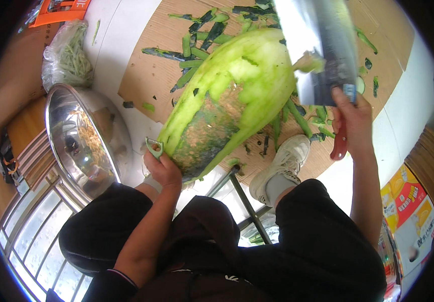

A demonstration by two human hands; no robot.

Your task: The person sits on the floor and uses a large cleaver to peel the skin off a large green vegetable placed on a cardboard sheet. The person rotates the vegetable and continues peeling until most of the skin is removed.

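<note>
A large, partly peeled winter melon [262, 68] lies on a flattened cardboard sheet [137, 83]. Dark, rough skin remains on its near side, while the rest is pale green. My right hand [351, 117] grips the red handle of a cleaver [311, 53]. The wide blade is blurred and covers the melon's far right end, with a scrap near its edge. At the melon's near end, my left hand [162, 168] holds a pale green peeler [155, 148] and rests against the melon.
Strips of peel [202, 41] litter the cardboard. To the left, a steel bowl [122, 128] stands tilted, below a plastic bag of green beans [70, 56]. My right shoe [285, 162] is close to the melon. A printed carton [409, 211] is at right.
</note>
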